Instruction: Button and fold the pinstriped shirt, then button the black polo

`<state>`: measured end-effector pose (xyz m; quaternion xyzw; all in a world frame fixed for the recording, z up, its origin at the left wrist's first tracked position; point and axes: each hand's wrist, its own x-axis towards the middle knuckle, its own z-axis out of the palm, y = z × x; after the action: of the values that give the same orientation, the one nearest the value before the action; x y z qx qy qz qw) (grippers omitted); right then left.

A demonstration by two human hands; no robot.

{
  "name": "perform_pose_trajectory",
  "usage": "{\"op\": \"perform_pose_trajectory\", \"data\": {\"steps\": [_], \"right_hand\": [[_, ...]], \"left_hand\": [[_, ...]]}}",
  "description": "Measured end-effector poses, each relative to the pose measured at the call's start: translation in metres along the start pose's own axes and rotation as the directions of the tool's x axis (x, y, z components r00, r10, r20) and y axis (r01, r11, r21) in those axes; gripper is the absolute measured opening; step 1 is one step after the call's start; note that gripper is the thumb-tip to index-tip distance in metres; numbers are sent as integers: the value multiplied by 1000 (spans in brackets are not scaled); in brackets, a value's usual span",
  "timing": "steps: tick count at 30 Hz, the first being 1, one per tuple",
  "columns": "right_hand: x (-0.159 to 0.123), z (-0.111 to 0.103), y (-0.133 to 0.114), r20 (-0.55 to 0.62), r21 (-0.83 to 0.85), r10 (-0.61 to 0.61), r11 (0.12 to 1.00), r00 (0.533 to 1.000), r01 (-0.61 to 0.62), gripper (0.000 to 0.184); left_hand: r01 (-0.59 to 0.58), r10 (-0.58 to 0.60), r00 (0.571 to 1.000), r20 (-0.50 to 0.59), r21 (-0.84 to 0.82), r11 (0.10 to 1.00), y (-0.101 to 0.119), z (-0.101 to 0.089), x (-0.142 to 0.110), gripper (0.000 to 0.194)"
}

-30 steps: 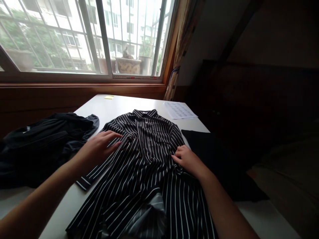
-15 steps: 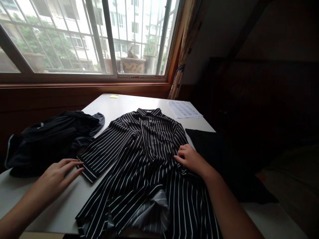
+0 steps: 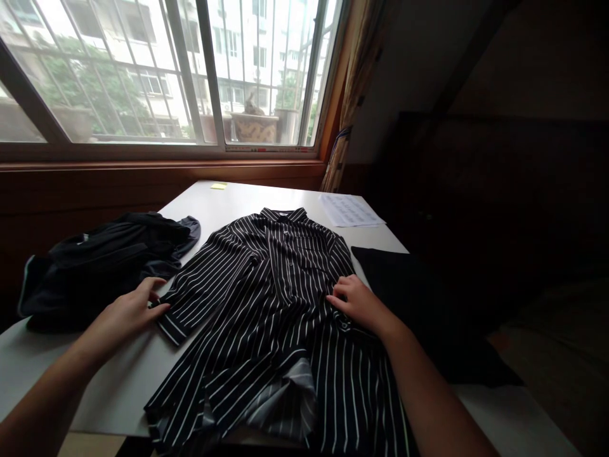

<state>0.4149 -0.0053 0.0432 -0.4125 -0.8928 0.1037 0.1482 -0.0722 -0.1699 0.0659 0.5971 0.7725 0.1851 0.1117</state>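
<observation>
A black shirt with white stripes lies front up, its collar toward the window and its lower hem folded and rumpled near me. At the cuff of the sleeve on the left is my left hand, with the cuff's edge between thumb and curled fingers; the index finger is raised. My right hand rests on the shirt's right side, fingers curled in against the cloth. Just below it shows a button by a dark fold. The fingertips of the right hand are partly hidden.
A dark garment heap lies on the white table at left. Flat black cloth covers part of its right side. Printed paper sheets and a yellow sticky note lie toward the window.
My left hand has shifted slightly up and right, and its outstretched fingers have curled around the cuff's edge. My right hand has stayed nearly in place on the shirt.
</observation>
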Motion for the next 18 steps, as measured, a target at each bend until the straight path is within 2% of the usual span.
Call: {"op": "perform_pose_trajectory", "data": {"steps": [3, 6, 8, 10, 13, 16, 18], "right_hand": [[0, 0, -2, -1, -17, -2, 1000, 1000, 2, 25], [0, -1, -7, -7, -21, -12, 1000, 1000, 12, 23], [0, -1, -12, -14, -17, -21, 1000, 1000, 21, 22], [0, -2, -16, -23, -11, -31, 999, 999, 31, 20], [1, -1, -20, -29, 6, -42, 999, 999, 43, 20], [1, 0, -20, -31, 32, -44, 998, 999, 45, 21], [2, 1, -19, -37, 45, -41, 998, 998, 43, 22]], "left_hand": [[-50, 50, 991, -124, 0, 999, 18, -1, 0, 44], [-52, 48, 947, -317, -3, 999, 42, -8, 0, 48], [-78, 54, 899, -435, -37, 996, 60, -18, 5, 50], [-152, 97, 849, -520, -63, 986, 81, -28, 14, 50], [-357, 265, 757, -598, -39, 933, 119, -34, 31, 43], [-594, 464, 687, -559, -65, 802, 165, -17, 39, 39], [-729, 640, 648, -412, -94, 678, 194, 5, 33, 42]]}}
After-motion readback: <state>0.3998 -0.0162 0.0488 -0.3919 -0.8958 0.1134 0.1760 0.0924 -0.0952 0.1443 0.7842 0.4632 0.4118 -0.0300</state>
